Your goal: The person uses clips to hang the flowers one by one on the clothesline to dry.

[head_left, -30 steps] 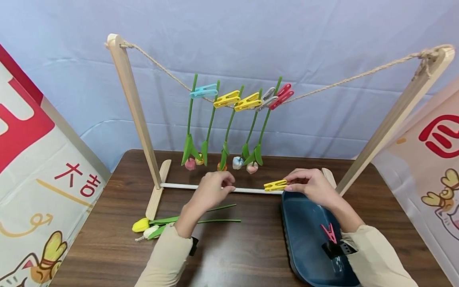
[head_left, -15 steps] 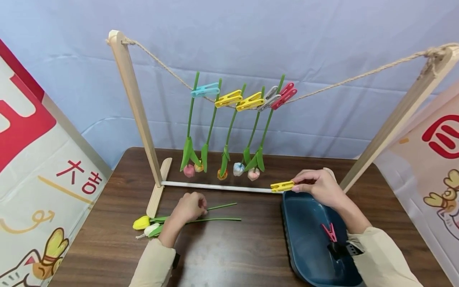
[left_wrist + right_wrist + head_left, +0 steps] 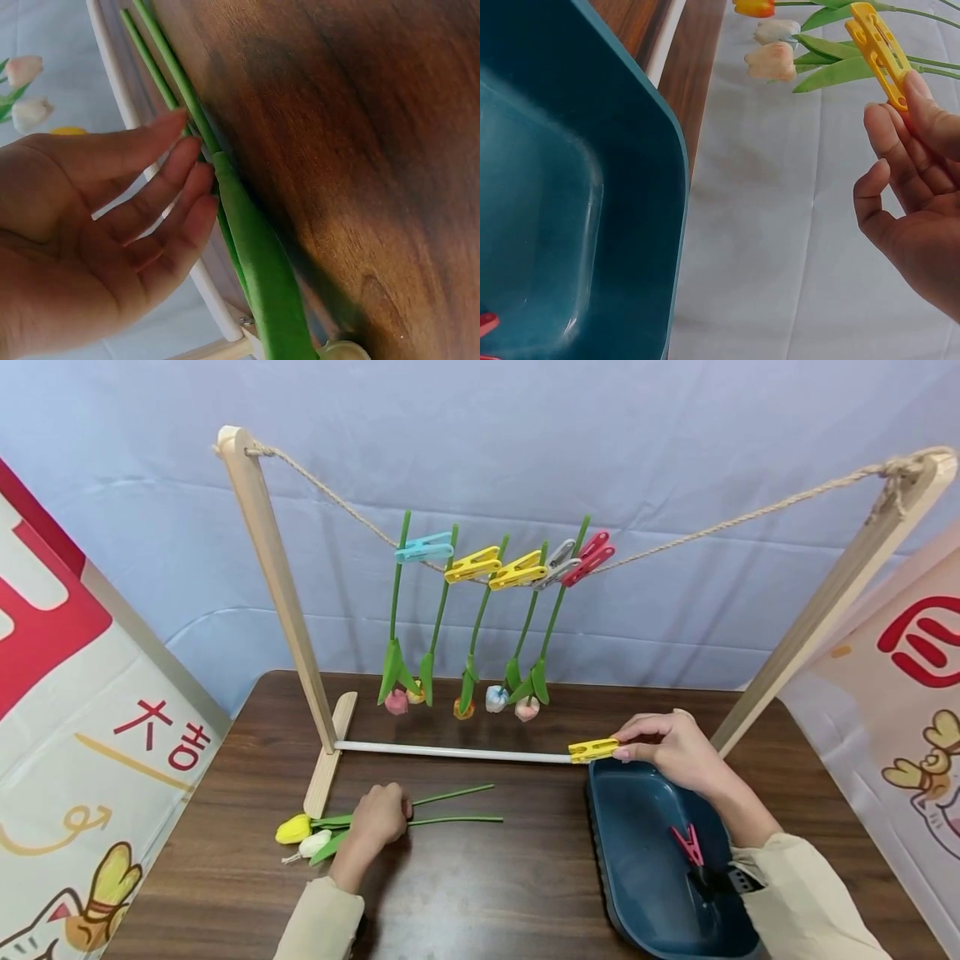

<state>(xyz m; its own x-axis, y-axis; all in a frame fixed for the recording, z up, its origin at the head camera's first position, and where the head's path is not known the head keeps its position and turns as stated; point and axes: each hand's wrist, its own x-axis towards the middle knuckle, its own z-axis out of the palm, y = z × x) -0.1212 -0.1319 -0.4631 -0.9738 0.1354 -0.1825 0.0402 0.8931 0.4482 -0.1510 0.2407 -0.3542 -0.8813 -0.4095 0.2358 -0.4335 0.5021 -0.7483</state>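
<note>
My left hand (image 3: 381, 814) is over two artificial tulips lying on the table, one yellow (image 3: 293, 829) and one white (image 3: 315, 844). In the left wrist view its loosely bent fingers reach the green stems (image 3: 176, 71), with the thumb apart from the other fingertips. My right hand (image 3: 667, 747) pinches a yellow clothespin (image 3: 593, 751) by one end, above the back left corner of a dark teal basin (image 3: 637, 852). The same clothespin (image 3: 881, 56) stands out from the thumb and fingers in the right wrist view.
A wooden frame (image 3: 281, 585) carries a sagging rope (image 3: 720, 527). Several tulips hang from it head down, held by blue, yellow, grey and red clothespins (image 3: 588, 560). A white rod (image 3: 457, 752) spans the frame's base. A pink clothespin (image 3: 688, 845) is in the basin.
My left hand has moved left and down from in front of the white rod to the tulips on the table. My right hand has shifted slightly right, with the yellow clothespin in it.
</note>
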